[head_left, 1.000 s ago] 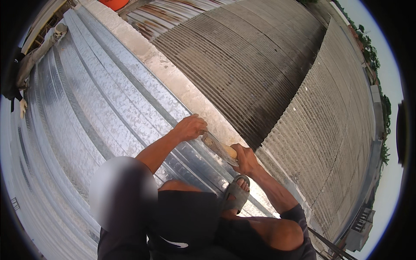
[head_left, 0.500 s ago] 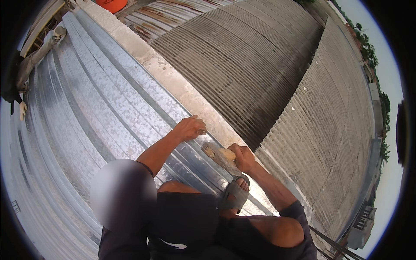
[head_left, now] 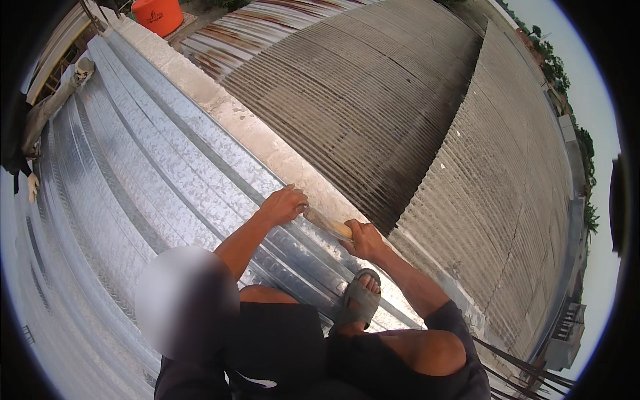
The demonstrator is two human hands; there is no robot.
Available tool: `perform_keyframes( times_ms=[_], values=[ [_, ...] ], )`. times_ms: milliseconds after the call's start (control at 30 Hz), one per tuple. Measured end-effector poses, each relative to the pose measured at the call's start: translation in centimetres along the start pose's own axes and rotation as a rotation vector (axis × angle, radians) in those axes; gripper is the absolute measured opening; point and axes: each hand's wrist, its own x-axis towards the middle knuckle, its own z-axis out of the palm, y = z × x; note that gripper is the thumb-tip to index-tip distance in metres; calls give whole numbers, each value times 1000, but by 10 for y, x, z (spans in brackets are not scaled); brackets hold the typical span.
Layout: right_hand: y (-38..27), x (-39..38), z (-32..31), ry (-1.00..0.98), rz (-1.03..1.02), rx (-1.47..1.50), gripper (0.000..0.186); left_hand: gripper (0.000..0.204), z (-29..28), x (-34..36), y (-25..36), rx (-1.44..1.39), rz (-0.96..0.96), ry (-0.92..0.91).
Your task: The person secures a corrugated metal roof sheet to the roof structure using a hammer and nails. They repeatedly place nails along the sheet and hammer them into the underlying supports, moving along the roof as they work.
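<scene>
My left hand [head_left: 283,205] is closed at the raised edge of the galvanized metal roofing sheet [head_left: 153,143], fingers curled over something I cannot make out. Just to its lower right, a metal-headed tool [head_left: 320,220] with a pale wooden handle lies angled along that edge, its head close to my fingertips. My right hand [head_left: 363,241] is closed round the handle. My sandalled foot [head_left: 363,297] rests on the sheet below the tool.
A concrete wall top [head_left: 220,100] borders the sheet, beside lower corrugated roofs [head_left: 353,107] and a rusty one [head_left: 253,27]. An orange tank [head_left: 153,15] stands at top left. Another person [head_left: 17,147], one hand gloved, is at the far left. Dark cables [head_left: 520,363] cross lower right.
My right hand and the tool head moved down-right, then back up toward my left hand. The view has shifted slightly, showing more of the orange tank.
</scene>
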Motion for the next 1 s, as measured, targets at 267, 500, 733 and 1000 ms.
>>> perform_keyframes(
  times_ms=[267,500,733,1000],
  values=[
    [-15,17,-7,-162,268,34,56,28,-6,-13,9,118,-69,94],
    [-26,22,-75,224,-192,306,49,41,10,-112,54,270,-89,217],
    [-7,11,-47,-45,33,247,51,50,1,-102,63,256,-221,-5],
    [39,-19,-66,-198,421,172,54,63,-21,-97,64,208,-250,-180]
  ],
)
